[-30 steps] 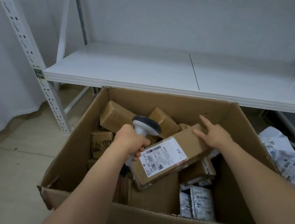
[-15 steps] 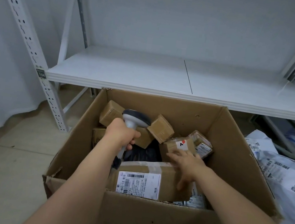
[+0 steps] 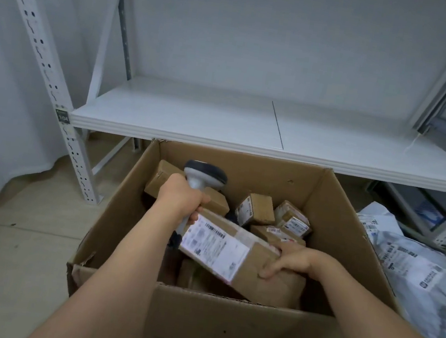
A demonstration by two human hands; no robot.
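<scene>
A big open cardboard carton (image 3: 222,329) stands on the floor, holding several small brown parcels (image 3: 257,211). My left hand (image 3: 181,199) grips the handle of a grey barcode scanner (image 3: 205,173) over the carton's left side. My right hand (image 3: 290,260) holds the right end of a long brown parcel (image 3: 235,256), fingers curled over its edge. The parcel is tilted, with its white shipping label (image 3: 213,246) facing up just below the scanner hand.
A white metal shelf board (image 3: 194,119) runs right behind the carton, with perforated uprights (image 3: 45,58) on the left. Grey plastic mail bags with labels (image 3: 414,270) lie on the floor to the right. Tiled floor lies to the left.
My right hand moved from lying on top of the flat long parcel to gripping its end, and the parcel is now raised and tilted. The scanner hand shifted slightly nearer the label.
</scene>
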